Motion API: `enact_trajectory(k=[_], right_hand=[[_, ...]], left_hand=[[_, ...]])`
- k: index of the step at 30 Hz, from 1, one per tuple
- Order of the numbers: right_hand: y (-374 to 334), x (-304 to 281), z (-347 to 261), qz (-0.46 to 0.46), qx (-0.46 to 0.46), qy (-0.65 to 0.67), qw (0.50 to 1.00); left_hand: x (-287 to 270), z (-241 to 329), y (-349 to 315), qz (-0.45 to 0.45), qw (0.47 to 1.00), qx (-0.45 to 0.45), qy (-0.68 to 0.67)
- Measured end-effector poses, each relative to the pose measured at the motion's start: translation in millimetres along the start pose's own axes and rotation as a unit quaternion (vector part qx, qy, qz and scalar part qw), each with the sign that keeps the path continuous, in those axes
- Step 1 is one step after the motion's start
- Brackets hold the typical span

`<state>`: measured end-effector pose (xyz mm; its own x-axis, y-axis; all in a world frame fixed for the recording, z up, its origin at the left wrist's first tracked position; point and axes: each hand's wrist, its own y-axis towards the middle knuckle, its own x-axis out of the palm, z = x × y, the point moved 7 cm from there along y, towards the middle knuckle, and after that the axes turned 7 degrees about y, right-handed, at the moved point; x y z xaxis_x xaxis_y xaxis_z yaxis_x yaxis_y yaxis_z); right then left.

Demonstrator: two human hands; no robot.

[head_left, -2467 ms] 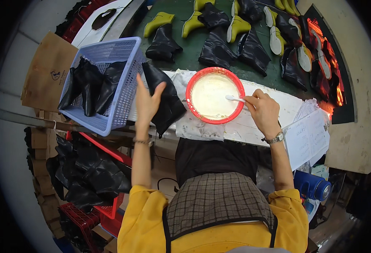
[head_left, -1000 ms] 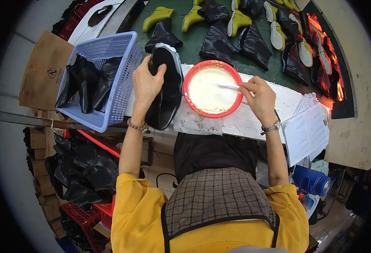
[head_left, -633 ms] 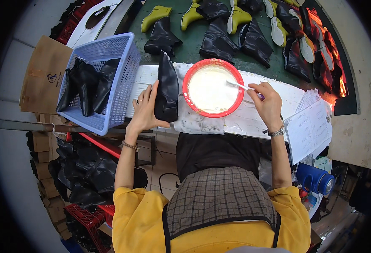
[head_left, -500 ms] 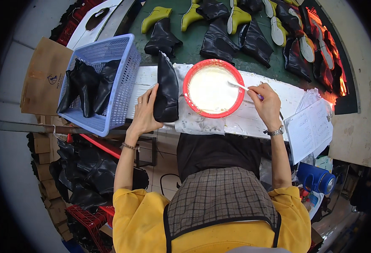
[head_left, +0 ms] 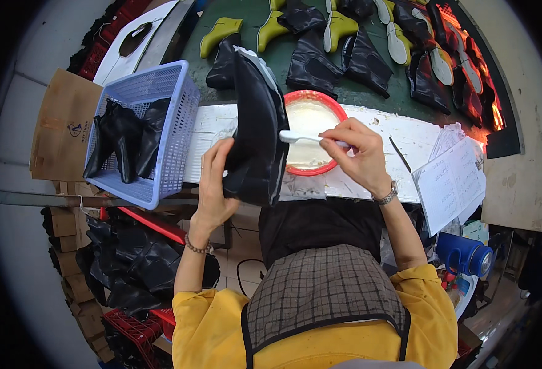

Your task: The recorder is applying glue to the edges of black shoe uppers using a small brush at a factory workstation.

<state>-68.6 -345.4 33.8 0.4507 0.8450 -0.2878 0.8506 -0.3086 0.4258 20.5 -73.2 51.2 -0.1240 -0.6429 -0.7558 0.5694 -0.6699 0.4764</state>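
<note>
Several black boots (head_left: 123, 135) lie in the blue basket (head_left: 177, 135) at the counter's (head_left: 375, 186) left end. The left hand (head_left: 214, 187) clasps the held boot (head_left: 253, 138) between fingers and thumb, over the counter's near edge. The right hand (head_left: 358, 150) pinches the white brush (head_left: 297, 137) above the red bowl (head_left: 314, 170), its tip at the boot's edge. Brushing that edge seems in hand; the next stroke calls for a steady boot.
</note>
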Motion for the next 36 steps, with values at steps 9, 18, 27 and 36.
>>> enact_trajectory(k=[9,18,27,36], right_hand=[[35,-33,-11,0.071,-0.104,-0.039,0.991],[-7,-14,-31,0.005,-0.113,0.005,0.994],[-10,-11,-34,-0.061,0.003,0.049,0.997],[14,-41,51,-0.043,-0.026,-0.287,0.957]], left_hand=[[0,12,8,0.029,0.998,0.035,-0.049],[4,10,34,0.187,0.982,-0.011,-0.024],[13,6,47,0.217,0.975,-0.007,0.040],[-2,-85,-33,0.130,0.778,-0.439,-0.430]])
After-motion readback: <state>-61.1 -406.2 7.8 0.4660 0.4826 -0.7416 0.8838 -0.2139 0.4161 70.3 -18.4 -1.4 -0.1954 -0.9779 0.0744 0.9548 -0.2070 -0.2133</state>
